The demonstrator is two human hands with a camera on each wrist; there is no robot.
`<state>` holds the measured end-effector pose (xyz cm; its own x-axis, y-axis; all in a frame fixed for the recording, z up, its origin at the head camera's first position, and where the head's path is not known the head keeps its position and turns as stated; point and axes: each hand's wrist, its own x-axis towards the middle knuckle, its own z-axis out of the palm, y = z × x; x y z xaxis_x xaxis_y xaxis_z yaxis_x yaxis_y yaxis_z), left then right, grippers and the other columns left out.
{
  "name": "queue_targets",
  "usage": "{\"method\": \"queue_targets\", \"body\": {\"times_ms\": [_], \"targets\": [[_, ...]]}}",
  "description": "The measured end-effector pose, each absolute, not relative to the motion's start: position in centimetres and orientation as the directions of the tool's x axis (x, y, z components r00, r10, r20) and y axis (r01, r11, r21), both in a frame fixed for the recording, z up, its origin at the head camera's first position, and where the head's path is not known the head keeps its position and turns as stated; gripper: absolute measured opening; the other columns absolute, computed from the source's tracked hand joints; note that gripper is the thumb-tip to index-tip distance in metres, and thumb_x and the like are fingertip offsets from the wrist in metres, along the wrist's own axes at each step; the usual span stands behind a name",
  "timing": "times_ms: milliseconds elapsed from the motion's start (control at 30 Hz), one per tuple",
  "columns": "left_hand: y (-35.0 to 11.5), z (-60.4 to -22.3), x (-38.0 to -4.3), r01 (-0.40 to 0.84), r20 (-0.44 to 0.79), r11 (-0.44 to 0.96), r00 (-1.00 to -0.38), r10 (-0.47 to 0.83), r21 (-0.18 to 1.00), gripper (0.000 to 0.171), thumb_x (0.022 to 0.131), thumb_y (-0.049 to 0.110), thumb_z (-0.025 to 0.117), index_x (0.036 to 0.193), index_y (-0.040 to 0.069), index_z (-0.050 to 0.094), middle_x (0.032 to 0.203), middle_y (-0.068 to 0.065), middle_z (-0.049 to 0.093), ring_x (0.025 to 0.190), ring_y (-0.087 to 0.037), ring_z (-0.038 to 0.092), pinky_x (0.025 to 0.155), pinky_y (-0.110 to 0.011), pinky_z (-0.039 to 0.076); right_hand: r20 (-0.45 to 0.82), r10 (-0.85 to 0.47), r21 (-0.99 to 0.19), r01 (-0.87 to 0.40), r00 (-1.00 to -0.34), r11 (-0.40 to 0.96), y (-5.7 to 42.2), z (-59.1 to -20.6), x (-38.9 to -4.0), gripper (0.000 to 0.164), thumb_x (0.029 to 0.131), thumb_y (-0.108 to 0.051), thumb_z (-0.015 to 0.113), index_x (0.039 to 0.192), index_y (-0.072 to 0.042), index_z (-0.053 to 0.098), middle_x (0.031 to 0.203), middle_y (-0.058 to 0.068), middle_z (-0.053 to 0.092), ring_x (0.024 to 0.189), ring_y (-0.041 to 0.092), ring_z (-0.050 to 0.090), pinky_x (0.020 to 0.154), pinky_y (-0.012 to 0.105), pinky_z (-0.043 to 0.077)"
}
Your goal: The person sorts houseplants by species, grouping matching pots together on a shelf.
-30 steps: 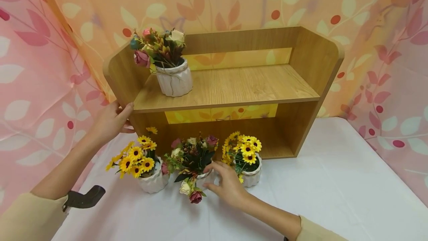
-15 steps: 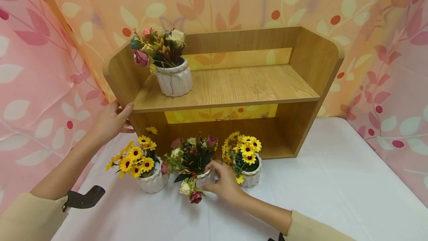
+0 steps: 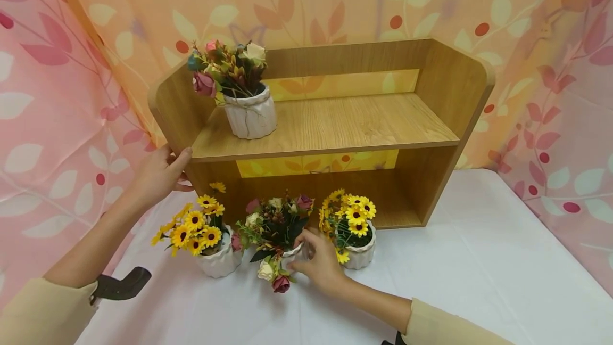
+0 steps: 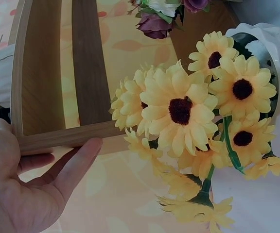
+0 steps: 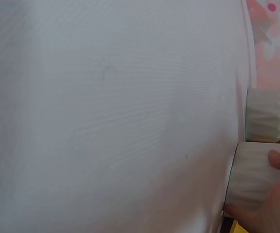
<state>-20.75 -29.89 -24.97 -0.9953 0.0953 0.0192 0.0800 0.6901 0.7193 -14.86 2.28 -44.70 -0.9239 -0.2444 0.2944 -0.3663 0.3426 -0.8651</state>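
My left hand (image 3: 165, 172) grips the front edge of the left side panel of a two-tier wooden shelf (image 3: 325, 121); in the left wrist view the thumb lies along that edge. Down in front of the shelf, my right hand (image 3: 320, 261) holds a white flowerpot (image 5: 254, 174) of mixed roses (image 3: 282, 222) by its right side, fingers at the rim and thumb lower on the wall. Part of this pot is hidden behind the hand and blooms. Close on its left stands a pot of yellow sunflowers (image 3: 220, 260), and on its right another sunflower pot (image 3: 360, 254).
A white pot with twine and mixed roses (image 3: 250, 116) stands at the left of the upper shelf board. White cloth (image 3: 479, 260) covers the table. Floral curtains (image 3: 541, 95) hang behind and at both sides.
My right hand has shifted slightly at the middle pot, and its forearm and sleeve have swung a little to the left. The left hand, shelf and pots stay where they were.
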Motion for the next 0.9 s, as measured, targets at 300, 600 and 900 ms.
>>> {"method": "queue_targets", "body": {"times_ms": [300, 600, 900], "targets": [[-29.9, -25.1, -20.8, 0.085, 0.026, 0.688, -0.995, 0.095, 0.721, 0.08, 0.113, 0.051, 0.033, 0.166, -0.004, 0.01, 0.155, -0.04, 0.042, 0.122, -0.057, 0.063, 0.08, -0.044, 0.066, 0.332, -0.288, -0.855, -0.416, -0.898, 0.309, 2.8, -44.5, -14.5, 0.034, 0.076, 0.001, 0.091, 0.093, -0.016, 0.067, 0.129, 0.02, 0.069, 0.068, 0.009, 0.044, 0.058, 0.018, 0.04], [-29.8, -25.0, -20.8, 0.083, 0.023, 0.68, -0.995, 0.097, 0.729, 0.08, 0.113, 0.051, 0.034, 0.166, -0.004, 0.01, 0.156, -0.041, 0.04, 0.122, -0.057, 0.062, 0.078, -0.041, 0.066, 0.359, -0.351, -0.836, -0.465, -0.865, 0.291, 3.3, -42.8, -14.3, 0.034, 0.077, 0.001, 0.09, 0.098, -0.014, 0.067, 0.117, 0.009, 0.07, 0.06, 0.004, 0.041, 0.055, 0.019, 0.04], [-30.0, -25.0, -21.0, 0.078, 0.009, 0.68, -0.994, 0.105, 0.729, 0.077, 0.115, 0.045, 0.03, 0.164, -0.009, 0.008, 0.155, -0.044, 0.038, 0.124, -0.059, 0.061, 0.079, -0.041, 0.066, 0.343, -0.367, -0.853, -0.45, -0.865, 0.264, 3.6, -40.4, -14.0, 0.034, 0.077, 0.0, 0.091, 0.099, -0.014, 0.068, 0.113, 0.007, 0.072, 0.097, 0.016, 0.059, 0.062, 0.024, 0.05]]}}
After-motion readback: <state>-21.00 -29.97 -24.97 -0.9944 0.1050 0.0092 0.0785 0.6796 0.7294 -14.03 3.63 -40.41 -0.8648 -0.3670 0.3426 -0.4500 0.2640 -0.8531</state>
